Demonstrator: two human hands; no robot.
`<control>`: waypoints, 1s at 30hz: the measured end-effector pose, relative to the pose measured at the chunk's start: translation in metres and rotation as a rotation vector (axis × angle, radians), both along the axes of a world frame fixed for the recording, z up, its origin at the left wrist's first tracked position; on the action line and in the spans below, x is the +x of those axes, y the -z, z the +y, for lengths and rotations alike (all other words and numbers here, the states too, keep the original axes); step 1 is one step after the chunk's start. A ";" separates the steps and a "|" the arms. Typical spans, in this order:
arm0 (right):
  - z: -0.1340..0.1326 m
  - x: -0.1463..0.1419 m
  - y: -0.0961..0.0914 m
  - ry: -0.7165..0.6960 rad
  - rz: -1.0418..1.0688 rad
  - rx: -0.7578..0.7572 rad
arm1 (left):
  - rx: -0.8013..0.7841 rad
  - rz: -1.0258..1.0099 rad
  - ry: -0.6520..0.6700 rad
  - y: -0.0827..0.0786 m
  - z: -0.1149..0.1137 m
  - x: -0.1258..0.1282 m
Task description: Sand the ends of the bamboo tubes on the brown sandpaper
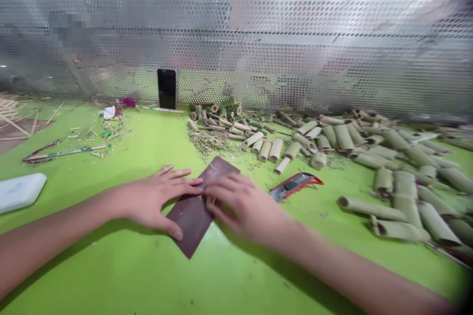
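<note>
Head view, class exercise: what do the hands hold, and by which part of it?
The left hand and right hand both press a dark brown abrasive sheet down at its middle, fingers on top, rather than gripping it.

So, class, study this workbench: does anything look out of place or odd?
The black phone looks out of place: it stands upright before the perforated screen, behind the bamboo tubes. Shavings also lie spilled across the green table.
</note>
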State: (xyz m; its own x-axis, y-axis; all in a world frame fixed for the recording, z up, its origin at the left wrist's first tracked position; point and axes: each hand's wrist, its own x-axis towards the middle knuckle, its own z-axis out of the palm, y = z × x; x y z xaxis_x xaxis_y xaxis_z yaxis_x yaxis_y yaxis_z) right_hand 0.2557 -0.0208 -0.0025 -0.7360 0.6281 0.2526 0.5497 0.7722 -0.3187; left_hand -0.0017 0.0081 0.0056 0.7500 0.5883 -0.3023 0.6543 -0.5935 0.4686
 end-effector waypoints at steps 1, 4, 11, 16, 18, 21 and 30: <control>0.001 0.001 0.000 0.061 -0.002 0.018 | 0.000 0.000 -0.002 0.001 0.000 0.000; -0.003 -0.001 0.001 0.019 0.012 0.011 | -0.005 0.016 0.003 0.001 0.000 -0.001; 0.003 0.000 0.001 0.142 0.049 -0.102 | 0.005 0.019 0.014 0.001 -0.001 -0.001; 0.002 0.000 0.002 -0.027 0.032 -0.104 | 0.003 0.016 0.016 0.002 0.000 -0.001; 0.001 0.001 0.002 -0.034 0.037 -0.064 | 0.006 0.008 0.016 0.003 0.000 -0.001; 0.000 0.001 0.003 0.093 0.042 -0.018 | 0.009 0.016 0.014 0.003 0.000 -0.001; -0.002 -0.001 0.005 -0.016 0.047 0.062 | 0.016 -0.026 0.017 0.005 0.000 -0.002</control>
State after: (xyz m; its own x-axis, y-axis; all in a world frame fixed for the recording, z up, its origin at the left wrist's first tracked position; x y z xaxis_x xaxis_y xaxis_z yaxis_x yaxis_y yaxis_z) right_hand 0.2547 -0.0232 -0.0074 -0.7320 0.5987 0.3252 0.5230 0.7997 -0.2949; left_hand -0.0040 0.0085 0.0007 0.7674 0.5802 -0.2729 0.6319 -0.6121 0.4755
